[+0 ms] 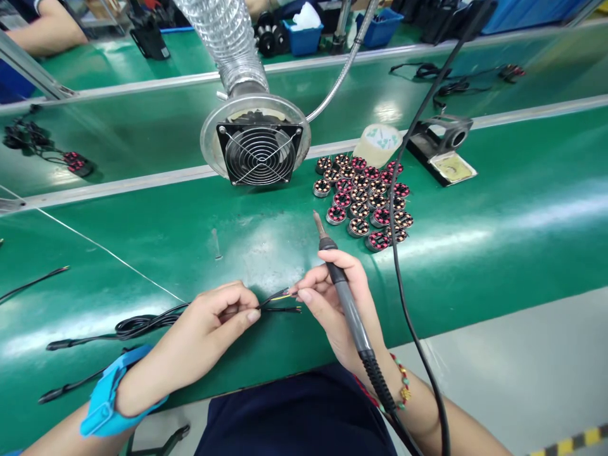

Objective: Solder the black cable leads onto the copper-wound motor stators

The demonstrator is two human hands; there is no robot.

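Observation:
My left hand pinches a black cable close to its stripped end, where thin coloured wires fan out. Between the thumb and fingertips of my right hand are the tips of those wires. The same hand also carries a soldering iron, its handle lying across the palm and its tip pointing up and away from me. A second cable end with bare tips lies just below the wires. Coiled black cable runs left from my left hand along the green bench.
Several round parts with red or orange dots stand grouped beyond my right hand, beside a tape roll. A fume extractor fan hangs at the back. An iron stand sits at right. The iron's cord crosses the bench.

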